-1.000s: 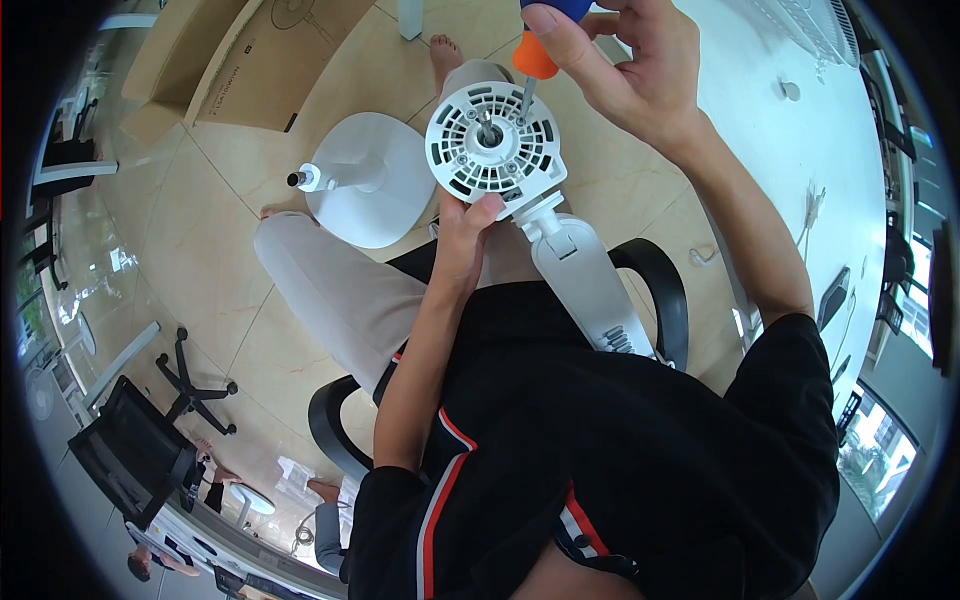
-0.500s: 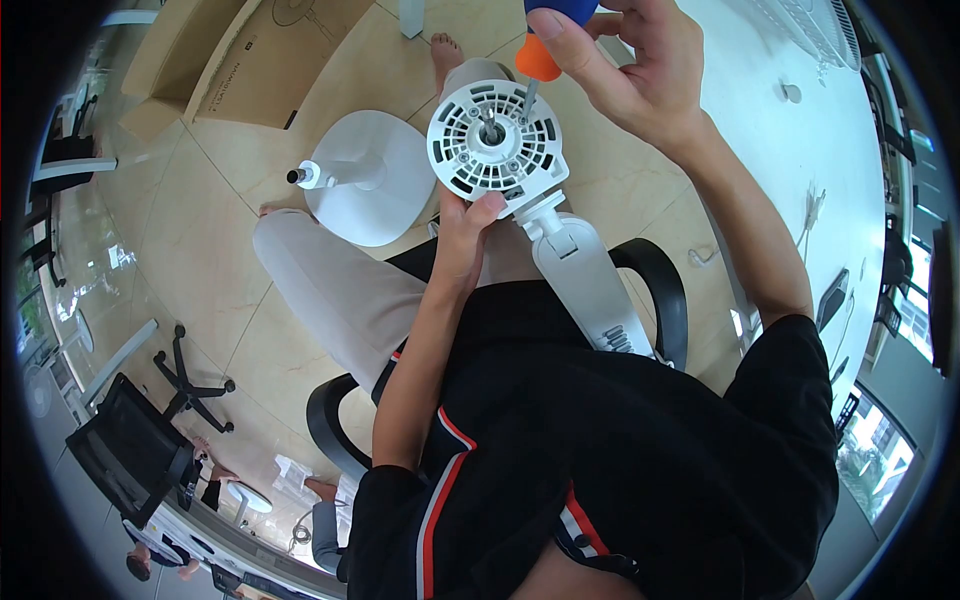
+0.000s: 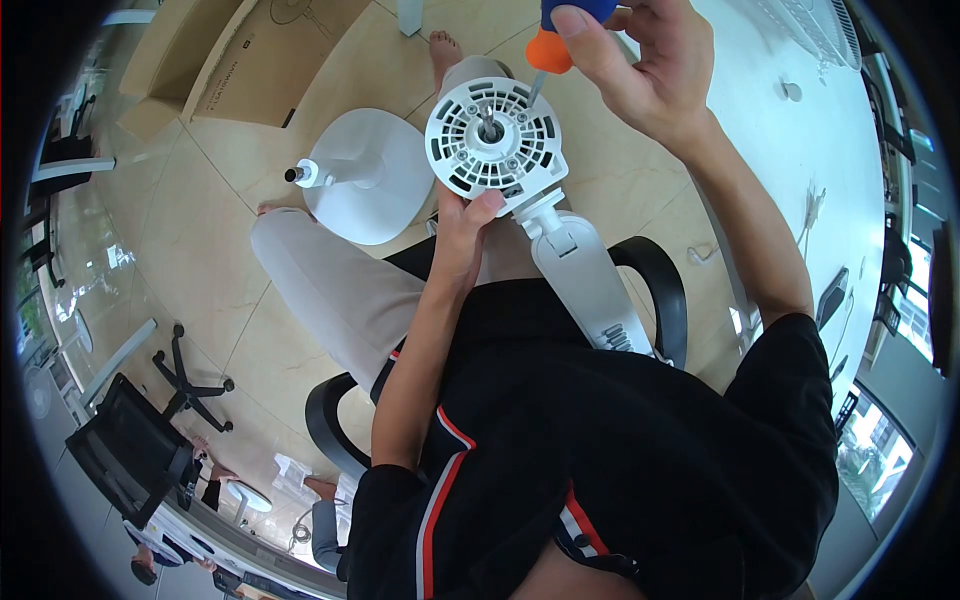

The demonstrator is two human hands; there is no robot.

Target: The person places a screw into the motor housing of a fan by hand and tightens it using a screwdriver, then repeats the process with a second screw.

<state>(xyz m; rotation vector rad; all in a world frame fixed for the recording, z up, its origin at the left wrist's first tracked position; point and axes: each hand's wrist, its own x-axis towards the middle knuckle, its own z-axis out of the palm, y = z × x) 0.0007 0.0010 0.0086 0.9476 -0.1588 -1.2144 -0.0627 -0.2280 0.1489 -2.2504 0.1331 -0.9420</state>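
Carton Print Too Small to Read; Screwdriver at a White Motor Housing

A white table [image 3: 765, 140] runs along the right side, bearing a wire grille [image 3: 815, 28]. At upper left stands an open cardboard carton [image 3: 265, 75], its panel printed with a fan outline and a row of dark lettering too tiny to make out. Between carton and legs, a white base [image 3: 398, 198] sits on the floor. A white neck [image 3: 580, 268] extends from the lap to the slotted motor housing [image 3: 518, 165], above the knees. The left hand [image 3: 460, 238] grips its lower rim, thumb in front, other fingers mostly hidden. The right hand's [image 3: 655, 85] fingers pinch the blue-and-orange screwdriver [image 3: 549, 50], its shaft crossing the upper rim; contact cannot be told.
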